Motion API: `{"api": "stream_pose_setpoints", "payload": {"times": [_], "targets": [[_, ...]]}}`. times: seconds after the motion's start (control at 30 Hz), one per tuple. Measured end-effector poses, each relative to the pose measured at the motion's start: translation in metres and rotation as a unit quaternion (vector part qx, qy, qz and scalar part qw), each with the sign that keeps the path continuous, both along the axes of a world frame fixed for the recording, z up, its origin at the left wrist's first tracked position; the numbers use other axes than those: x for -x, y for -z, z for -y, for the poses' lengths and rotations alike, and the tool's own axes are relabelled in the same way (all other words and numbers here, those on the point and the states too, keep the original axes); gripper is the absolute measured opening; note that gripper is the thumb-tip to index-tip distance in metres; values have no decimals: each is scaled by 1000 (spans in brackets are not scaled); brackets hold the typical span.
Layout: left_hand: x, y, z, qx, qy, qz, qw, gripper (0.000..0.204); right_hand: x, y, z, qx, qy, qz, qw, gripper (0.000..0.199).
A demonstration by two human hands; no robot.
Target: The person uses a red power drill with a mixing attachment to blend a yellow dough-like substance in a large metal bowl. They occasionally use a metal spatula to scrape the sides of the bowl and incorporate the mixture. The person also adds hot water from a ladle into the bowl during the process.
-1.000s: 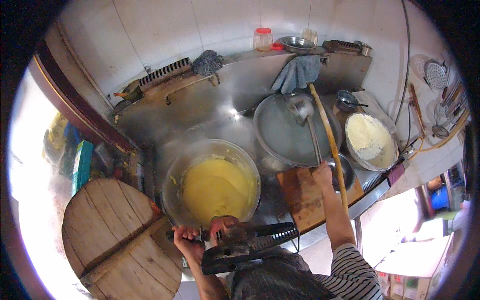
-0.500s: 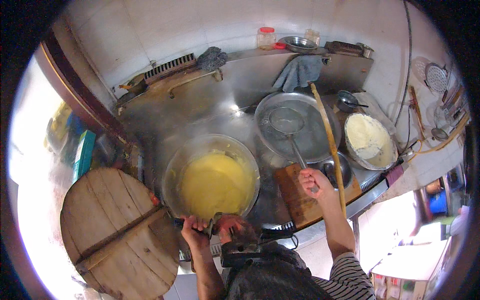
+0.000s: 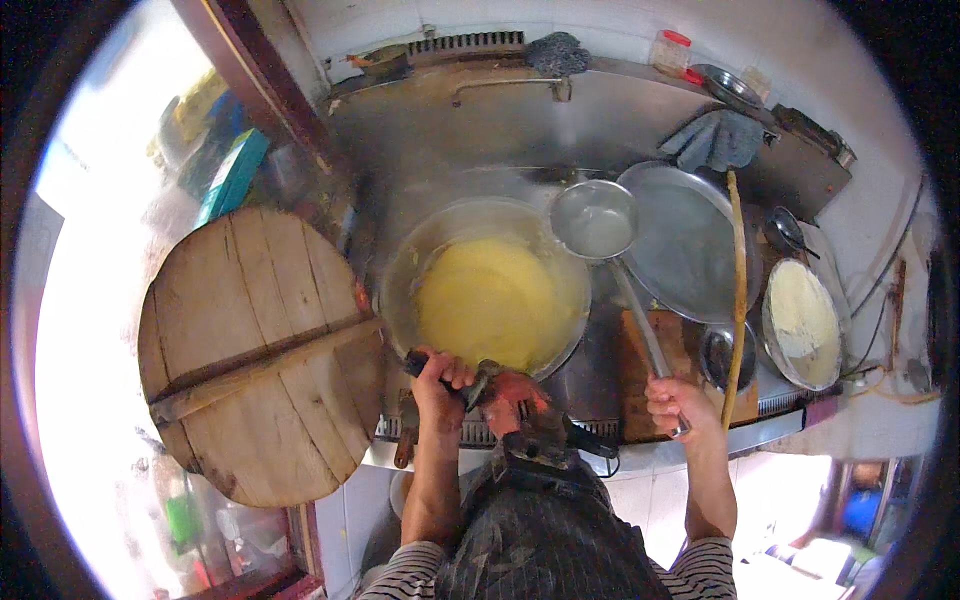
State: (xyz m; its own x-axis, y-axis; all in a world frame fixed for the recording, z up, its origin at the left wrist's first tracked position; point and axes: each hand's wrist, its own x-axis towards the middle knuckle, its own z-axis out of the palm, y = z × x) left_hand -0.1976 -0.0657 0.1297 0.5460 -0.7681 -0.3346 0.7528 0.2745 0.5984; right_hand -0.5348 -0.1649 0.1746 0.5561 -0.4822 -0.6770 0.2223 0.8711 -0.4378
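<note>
I see a shiny metal ladle (image 3: 596, 218) with a long smooth metal handle, and a dull grey metal pan (image 3: 488, 288) holding matt yellow batter. At left, the round lid (image 3: 258, 352) is rough, weathered wood. The backsplash (image 3: 520, 125) at top looks like brushed, smeared steel.

Pale yellow batter (image 3: 490, 300) in a silver pan (image 3: 400, 290); brown wooden lid (image 3: 255, 350) left; grey metal ladle (image 3: 594, 218); cream-white mass in the right bowl (image 3: 803, 322); red-capped jar (image 3: 669, 50) far; black-and-white striped sleeves (image 3: 705, 572)
</note>
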Motion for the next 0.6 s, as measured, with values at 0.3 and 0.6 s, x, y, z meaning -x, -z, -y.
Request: {"api": "stream_pose_setpoints", "payload": {"times": [0.3,0.6], "targets": [[0,1,1,-1,-6,8,1000,17,-44,50,1,153,-115,-206,960,11],[9,-9,2,-2,4,20,1000,18,-50,64,-9,536,-238,-557,588,33]]}}
